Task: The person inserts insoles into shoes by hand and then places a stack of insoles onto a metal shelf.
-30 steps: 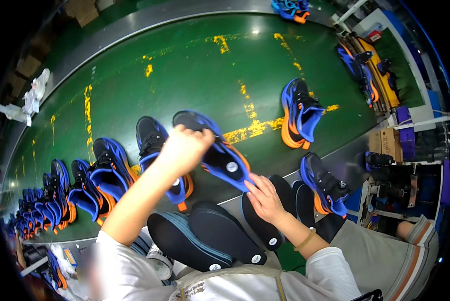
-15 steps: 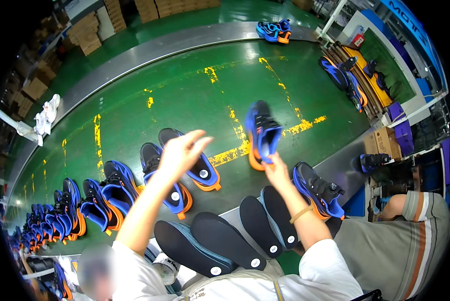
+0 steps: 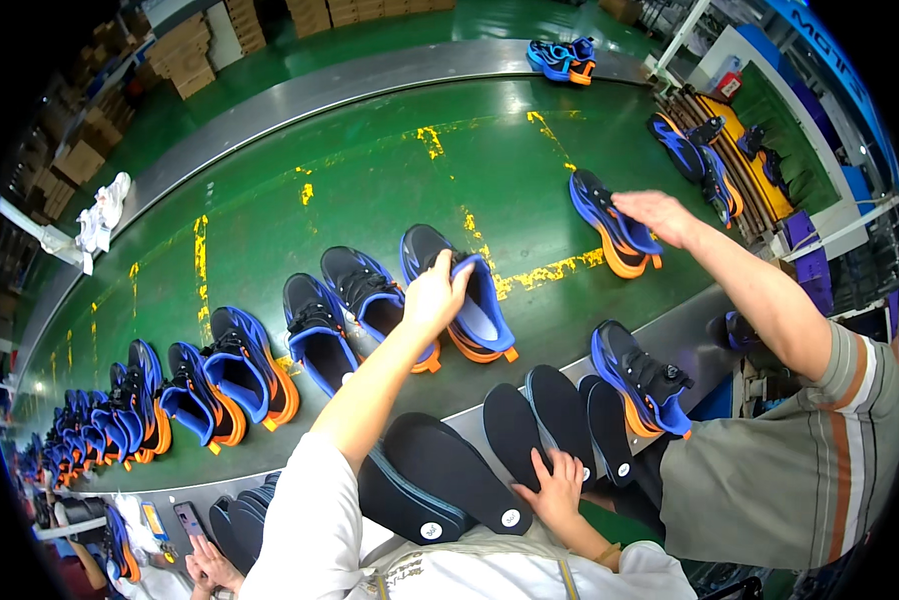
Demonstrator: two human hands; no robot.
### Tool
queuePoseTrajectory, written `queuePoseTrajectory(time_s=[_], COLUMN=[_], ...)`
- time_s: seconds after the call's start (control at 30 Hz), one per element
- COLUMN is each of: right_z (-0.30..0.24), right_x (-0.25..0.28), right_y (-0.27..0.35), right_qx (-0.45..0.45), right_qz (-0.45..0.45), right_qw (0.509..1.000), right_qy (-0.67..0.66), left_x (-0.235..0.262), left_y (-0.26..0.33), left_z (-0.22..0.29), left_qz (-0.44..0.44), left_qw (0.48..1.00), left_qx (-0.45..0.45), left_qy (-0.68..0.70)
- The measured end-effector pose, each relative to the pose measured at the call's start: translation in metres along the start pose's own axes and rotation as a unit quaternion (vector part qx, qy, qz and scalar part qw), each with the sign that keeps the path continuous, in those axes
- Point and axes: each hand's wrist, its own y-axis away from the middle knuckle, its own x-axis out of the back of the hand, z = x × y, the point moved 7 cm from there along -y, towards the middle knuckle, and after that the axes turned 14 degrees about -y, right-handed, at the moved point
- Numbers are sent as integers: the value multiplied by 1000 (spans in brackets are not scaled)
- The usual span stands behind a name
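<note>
My left hand (image 3: 435,294) is closed at the tongue of a black and blue sneaker (image 3: 487,310) with an orange heel. That sneaker stands on the green conveyor belt, and a pale lining shows inside it. Lower down, my right hand (image 3: 559,488) rests with spread fingers on the lower end of a black insole (image 3: 511,428). Other black insoles (image 3: 447,470) with round white stickers lie beside it, close to my body. Left of my left hand stand two similar sneakers (image 3: 361,282), partly covered by my forearm.
At right, a co-worker's hand (image 3: 659,216) touches another sneaker (image 3: 609,228) on the belt. A sneaker (image 3: 637,375) sits on the near metal ledge. Several sneakers (image 3: 239,370) line the belt leftward. Another person's hands (image 3: 211,566) are at lower left beside a phone (image 3: 186,517).
The sneaker my right hand held is no longer in it; that hand has dropped to the insoles. My left hand has moved right onto a sneaker. A co-worker's arm and another sneaker have appeared at right.
</note>
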Motion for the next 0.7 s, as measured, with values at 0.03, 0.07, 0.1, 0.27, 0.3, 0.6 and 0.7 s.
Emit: queuePoseTrajectory(time_s=[0.03,0.07,0.1,0.27,0.3,0.6,0.7], right_z=[2,2,4,22,11,-85,-94], right_x=[-4,-8,-8,28,57,192,168], right_y=[5,8,11,14,7,-107,-134], right_qx=[-17,-10,-4,-24,-4,287,295], right_qz=[-32,-34,-16,33,58,181,122], right_qw=[999,999,1000,968,963,936,945], right_qy=[13,13,19,-249,-263,-97,-67], left_x=[0,2,-1,-22,-20,-19,-19], left_y=[-8,-15,-21,-25,-23,-4,-4], left_z=[-12,-27,-32,-38,-38,-19,-24], left_qz=[16,32,-42,-135,-120,-92,-98], left_qw=[999,997,992,951,957,955,954], left_qx=[25,50,75,95,82,99,111], left_qy=[24,48,97,261,250,262,261])
